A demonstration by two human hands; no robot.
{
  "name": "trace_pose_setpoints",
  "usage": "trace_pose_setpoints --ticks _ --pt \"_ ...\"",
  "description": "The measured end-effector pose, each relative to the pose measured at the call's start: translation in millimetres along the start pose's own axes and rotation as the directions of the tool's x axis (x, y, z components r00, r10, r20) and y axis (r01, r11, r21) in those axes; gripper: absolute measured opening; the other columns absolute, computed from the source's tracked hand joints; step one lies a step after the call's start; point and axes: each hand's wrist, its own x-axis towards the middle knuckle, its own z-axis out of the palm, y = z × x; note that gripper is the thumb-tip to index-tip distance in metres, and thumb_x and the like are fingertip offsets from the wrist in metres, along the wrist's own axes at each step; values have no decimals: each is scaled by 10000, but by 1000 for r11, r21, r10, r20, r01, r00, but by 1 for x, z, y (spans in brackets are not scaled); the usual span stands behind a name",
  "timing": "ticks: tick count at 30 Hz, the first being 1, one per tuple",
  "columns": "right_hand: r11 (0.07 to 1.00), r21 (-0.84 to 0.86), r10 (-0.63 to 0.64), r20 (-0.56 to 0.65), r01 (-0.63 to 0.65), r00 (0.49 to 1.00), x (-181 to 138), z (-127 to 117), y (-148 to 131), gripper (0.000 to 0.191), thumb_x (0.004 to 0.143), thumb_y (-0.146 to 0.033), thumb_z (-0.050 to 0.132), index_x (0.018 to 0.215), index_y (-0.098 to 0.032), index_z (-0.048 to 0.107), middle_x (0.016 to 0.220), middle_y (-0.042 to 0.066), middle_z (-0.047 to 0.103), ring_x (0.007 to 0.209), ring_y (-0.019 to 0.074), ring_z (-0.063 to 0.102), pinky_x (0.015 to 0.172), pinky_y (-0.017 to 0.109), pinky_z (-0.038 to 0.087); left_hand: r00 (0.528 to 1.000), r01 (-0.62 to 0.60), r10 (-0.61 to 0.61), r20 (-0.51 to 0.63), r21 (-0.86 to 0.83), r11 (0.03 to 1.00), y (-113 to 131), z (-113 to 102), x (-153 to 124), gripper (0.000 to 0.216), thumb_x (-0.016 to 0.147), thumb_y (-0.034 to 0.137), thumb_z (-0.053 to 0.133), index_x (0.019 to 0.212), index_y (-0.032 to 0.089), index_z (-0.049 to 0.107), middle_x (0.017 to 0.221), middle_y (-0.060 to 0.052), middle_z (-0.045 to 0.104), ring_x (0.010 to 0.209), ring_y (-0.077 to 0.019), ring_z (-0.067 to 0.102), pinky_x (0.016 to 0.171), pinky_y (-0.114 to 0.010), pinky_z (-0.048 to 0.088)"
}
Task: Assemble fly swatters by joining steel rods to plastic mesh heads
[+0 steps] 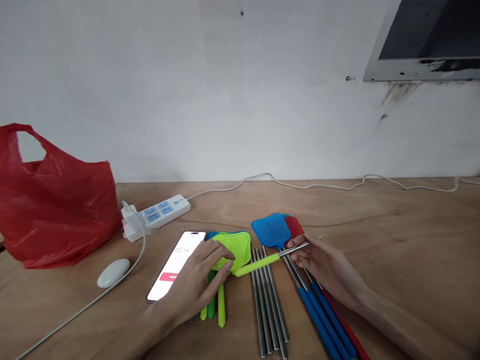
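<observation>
My right hand [324, 265] grips a thin metal rod [296, 249] with its fingers and thumb. A yellow-green handle [258, 263] is on the rod's left end and points toward my left hand. My left hand [200, 280] hovers palm down, fingers bent and apart, over a yellow-green fly swatter head [242, 245]; nothing shows between its fingers. Short green handles [221, 307] lie beneath it. Between my hands lies a row of several loose metal rods [264, 300]. Under my right hand are fly swatters with a blue head [270, 230], a red head [294, 227] and long blue handles [318, 320].
A phone with a running timer [182, 260] lies partly under my left hand. Farther left are a white mouse-shaped object [113, 273], a white power strip [159, 215] and a red plastic bag [63, 210]. A white cable [311, 187] runs along the wall.
</observation>
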Motion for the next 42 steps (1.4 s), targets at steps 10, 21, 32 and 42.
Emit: trace_pose_setpoints --ticks 10,21,32,42 --pt "963 -259 -19 199 71 980 -7 7 12 221 894 -394 696 1002 -222 783 1103 92 756 953 196 728 777 257 563 991 -48 43 131 37 998 4 9 -5 165 1054 317 425 1167 221 497 955 -44 667 842 -217 638 696 -314 491" --pt "63 -739 -457 576 671 677 -9 -9 17 206 936 -204 623 1114 -253 713 909 37 739 863 202 680 805 352 542 992 -106 93 79 176 979 0 14 -9 239 1093 364 270 1106 218 459 905 -38 720 718 -211 700 606 -307 522" --pt "-23 -692 -480 641 722 599 -6 -6 14 319 957 -143 549 1157 -305 738 848 58 728 752 221 630 662 373 532 973 -46 3 231 177 983 10 15 -11 301 1094 371 199 1088 222 460 774 -7 691 568 -203 638 520 -293 385" --pt "35 -790 -667 437 611 604 -3 -13 -6 230 925 -184 619 1039 -316 769 953 48 746 899 240 670 823 389 517 981 148 -150 126 22 989 5 -2 -6 273 1071 323 273 914 233 477 631 54 481 518 -162 518 529 -282 318"
